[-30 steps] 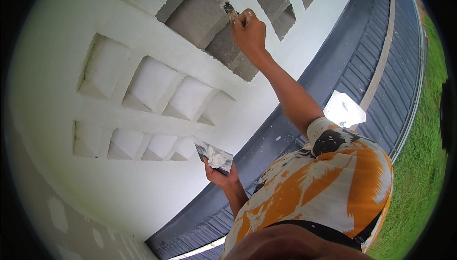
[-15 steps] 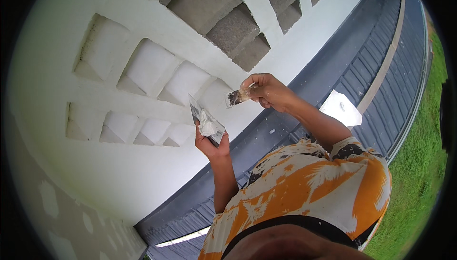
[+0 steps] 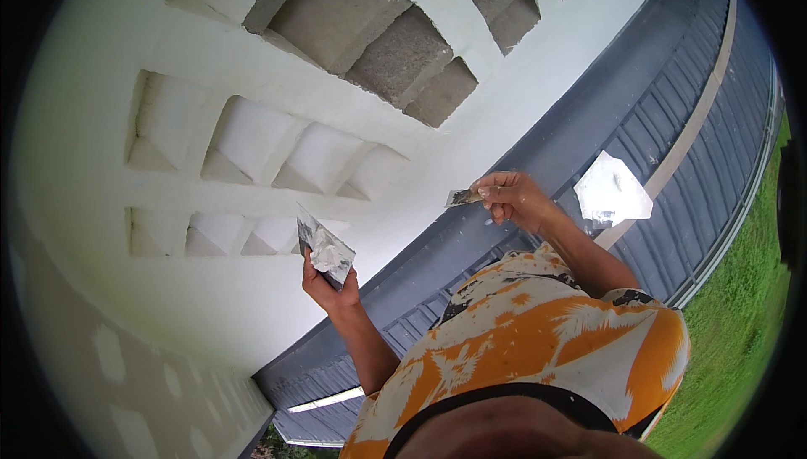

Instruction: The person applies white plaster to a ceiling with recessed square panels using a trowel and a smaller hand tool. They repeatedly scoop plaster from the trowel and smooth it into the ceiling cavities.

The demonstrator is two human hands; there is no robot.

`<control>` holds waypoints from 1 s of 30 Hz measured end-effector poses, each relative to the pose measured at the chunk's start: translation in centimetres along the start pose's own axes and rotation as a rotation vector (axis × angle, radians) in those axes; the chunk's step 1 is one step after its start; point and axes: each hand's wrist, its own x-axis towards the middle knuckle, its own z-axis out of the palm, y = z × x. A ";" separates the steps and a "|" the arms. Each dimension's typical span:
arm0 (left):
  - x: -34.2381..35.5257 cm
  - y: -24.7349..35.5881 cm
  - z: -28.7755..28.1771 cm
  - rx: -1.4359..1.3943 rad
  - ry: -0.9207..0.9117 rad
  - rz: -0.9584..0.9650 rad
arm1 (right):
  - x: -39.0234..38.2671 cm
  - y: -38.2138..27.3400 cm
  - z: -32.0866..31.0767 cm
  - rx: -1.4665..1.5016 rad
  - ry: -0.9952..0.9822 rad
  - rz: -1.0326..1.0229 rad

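Left hand (image 3: 332, 291): fingers clasped on the lower edge of a flat metal plate (image 3: 308, 225), which is held tilted.
White paste (image 3: 329, 255): a soft lump spread on the face of the plate, just above the fingers.
Right hand (image 3: 519, 200): fingers pinching a small scraper (image 3: 461, 197) — its stained blade points left, well apart from the plate.
White wall (image 3: 420, 186): it spreads behind the plate, with rows of pale recesses (image 3: 256, 131) and, higher up, rough grey recesses (image 3: 340, 18).
Dark roof (image 3: 714, 131): ribbed, beyond the right hand — a white sheet (image 3: 607, 182) lies on it.
Patterned shirt (image 3: 546, 333): orange, white and black, on the person.
Grass (image 3: 740, 291): green, at the far right.
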 end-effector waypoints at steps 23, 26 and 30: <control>2.0 0.8 7.2 0.458 -0.360 -0.056 | 1.8 -11.5 11.2 -1.553 -0.343 -1.273; 2.7 1.4 6.3 0.505 -0.427 -0.100 | 2.9 -10.8 12.9 -1.630 -0.412 -1.284; 3.4 2.0 5.8 0.455 -0.419 -0.103 | 2.4 -9.7 14.5 -1.773 -0.460 -1.172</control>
